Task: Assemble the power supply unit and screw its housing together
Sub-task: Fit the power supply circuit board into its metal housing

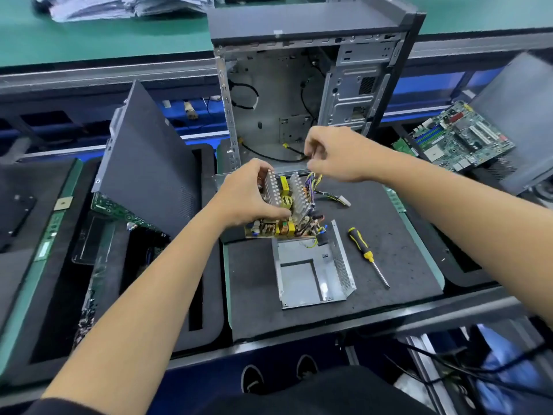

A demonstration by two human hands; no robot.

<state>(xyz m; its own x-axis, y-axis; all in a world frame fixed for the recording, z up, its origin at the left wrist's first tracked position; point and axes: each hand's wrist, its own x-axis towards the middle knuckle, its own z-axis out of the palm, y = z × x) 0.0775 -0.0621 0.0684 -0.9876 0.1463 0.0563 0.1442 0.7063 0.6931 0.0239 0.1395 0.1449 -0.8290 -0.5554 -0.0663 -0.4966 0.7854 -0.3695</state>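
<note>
From the head camera, the left hand (pixel 245 194) grasps the power supply circuit board (pixel 282 209) near the middle of the black foam mat (pixel 389 235), its grip curled over the aluminium heat sinks, holding the board tilted up off the mat. At about one o'clock from the board, the right hand (pixel 338 155) has its grip pinched on the bundle of coloured wires (pixel 312 181) that rises from the board's far edge. A white connector (pixel 342 201) on those wires lies on the mat at three o'clock from the board.

The open metal housing (pixel 314 272) lies flat on the mat at six o'clock from the board, just beside its lower edge. A black-and-yellow screwdriver (pixel 367 255) lies at three o'clock from the housing, apart from it.

At twelve o'clock stands an open computer case (pixel 299 94). A dark side panel (pixel 149 157) leans at nine o'clock, and a green motherboard (pixel 460 137) rests at two o'clock on the tabletop.
</note>
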